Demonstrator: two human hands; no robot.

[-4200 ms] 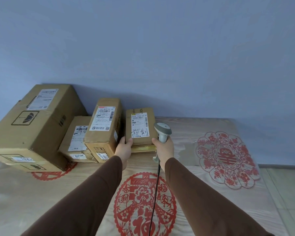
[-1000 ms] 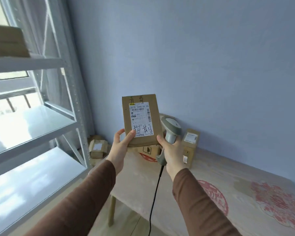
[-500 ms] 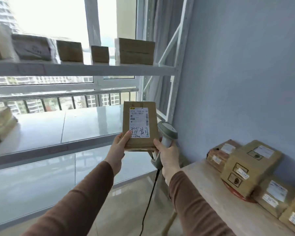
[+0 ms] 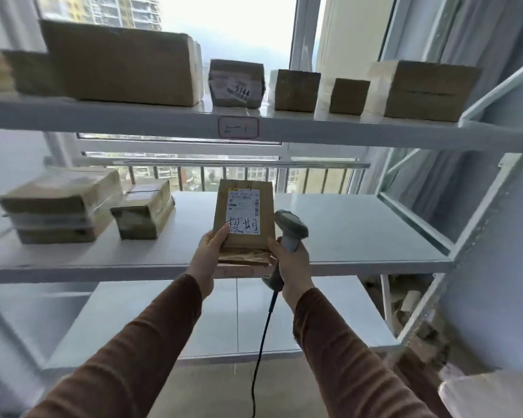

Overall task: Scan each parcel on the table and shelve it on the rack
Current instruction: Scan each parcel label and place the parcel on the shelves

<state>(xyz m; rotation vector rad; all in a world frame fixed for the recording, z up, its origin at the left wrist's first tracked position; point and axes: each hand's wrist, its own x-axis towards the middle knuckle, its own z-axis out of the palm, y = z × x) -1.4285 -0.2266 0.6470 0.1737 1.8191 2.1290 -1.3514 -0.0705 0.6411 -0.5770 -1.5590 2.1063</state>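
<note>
Head view: the small cardboard parcel [image 4: 244,220], white label up, is held just in front of the middle shelf [image 4: 360,236] of the white metal rack [image 4: 492,203]. The left hand [image 4: 209,254] pinches its left edge; the right hand [image 4: 289,263] steadies its right corner while wrapped round the grey corded barcode scanner [image 4: 290,230]. Shelving this parcel looks imminent: 5 or more boxes [image 4: 124,64] sit above, 2 taped bundles [image 4: 61,203] at left. The table is out of view.
</note>
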